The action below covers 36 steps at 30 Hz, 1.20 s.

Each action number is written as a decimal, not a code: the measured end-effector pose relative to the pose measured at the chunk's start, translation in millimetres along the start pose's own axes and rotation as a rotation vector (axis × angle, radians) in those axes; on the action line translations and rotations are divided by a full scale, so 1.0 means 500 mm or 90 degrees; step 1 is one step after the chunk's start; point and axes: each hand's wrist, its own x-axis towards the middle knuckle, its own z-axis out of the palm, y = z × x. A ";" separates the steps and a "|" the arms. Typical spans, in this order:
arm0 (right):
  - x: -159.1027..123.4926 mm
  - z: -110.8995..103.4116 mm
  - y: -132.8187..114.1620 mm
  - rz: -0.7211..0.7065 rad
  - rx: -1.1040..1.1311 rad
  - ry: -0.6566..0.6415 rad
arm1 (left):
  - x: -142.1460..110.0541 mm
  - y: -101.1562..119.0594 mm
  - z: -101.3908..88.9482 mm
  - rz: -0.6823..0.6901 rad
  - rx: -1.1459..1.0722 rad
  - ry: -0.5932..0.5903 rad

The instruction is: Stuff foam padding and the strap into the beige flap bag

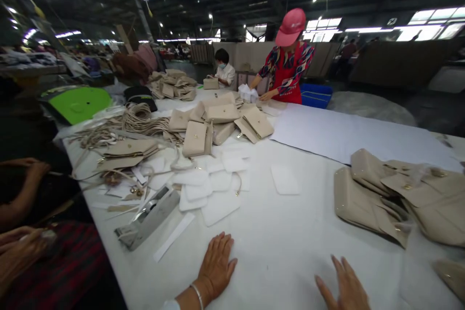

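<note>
My left hand (215,267) lies flat on the white table (286,237), fingers stretched out and holding nothing. My right hand (344,286) rests palm down near the table's front edge, fingers apart and empty. To the right of my hands lies a pile of beige bags (395,196). Ahead of my left hand lie several white foam pads (203,189) and a silver foil packet (148,218).
More beige bags (218,123) and a heap of straps (134,123) lie mid-table. A large white sheet (345,135) covers the right side. A person in a pink cap (288,58) works at the far end beside another seated person. Someone's hands (22,247) show at left.
</note>
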 end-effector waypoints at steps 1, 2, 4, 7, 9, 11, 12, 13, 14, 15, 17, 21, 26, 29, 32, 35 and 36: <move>0.011 0.035 -0.047 0.025 -0.008 -0.044 | 0.002 0.000 -0.005 0.001 0.001 -0.003; 0.025 0.068 -0.095 0.053 -0.020 -0.090 | 0.005 0.000 -0.012 0.001 -0.002 -0.008; 0.053 0.124 -0.182 0.106 -0.059 -0.139 | 0.011 0.001 -0.025 -0.004 -0.019 -0.027; 0.073 0.172 -0.252 0.086 -0.108 -0.076 | 0.013 0.003 -0.038 -0.016 -0.058 -0.071; 0.073 0.181 -0.259 0.055 -0.113 -0.030 | 0.014 0.008 -0.043 -0.026 -0.092 -0.084; 0.069 0.181 -0.251 0.042 -0.109 -0.022 | 0.029 0.015 -0.047 -0.029 -0.144 -0.082; 0.067 0.179 -0.247 0.040 -0.108 -0.022 | 0.047 0.017 -0.049 -0.027 -0.180 -0.082; 0.067 0.177 -0.245 0.041 -0.107 -0.023 | 0.073 0.016 -0.050 -0.024 -0.218 -0.084; 0.067 0.177 -0.243 0.045 -0.108 -0.024 | 0.109 0.012 -0.051 -0.023 -0.255 -0.085; 0.067 0.177 -0.243 0.050 -0.110 -0.024 | 0.155 0.004 -0.051 -0.029 -0.283 -0.084; 0.069 0.183 -0.242 0.058 -0.121 -0.019 | 0.271 -0.024 -0.045 -0.057 -0.296 -0.061; 0.066 0.207 -0.231 0.067 -0.156 -0.009 | 0.530 -0.098 0.000 0.068 -0.249 -0.089; 0.061 0.223 -0.214 0.069 -0.191 -0.010 | 0.721 -0.166 0.079 0.175 -0.126 -0.274; 0.064 0.217 -0.218 0.073 -0.201 -0.024 | 0.737 -0.196 0.099 0.131 -0.064 -0.359; 0.068 0.211 -0.225 0.076 -0.206 -0.031 | 0.717 -0.211 0.096 0.191 -0.068 -0.397; 0.069 0.210 -0.223 0.068 -0.207 -0.033 | 0.710 -0.187 0.093 0.250 -0.091 -0.390; 0.068 0.211 -0.220 0.067 -0.205 -0.035 | 0.715 -0.168 0.097 0.255 -0.112 -0.372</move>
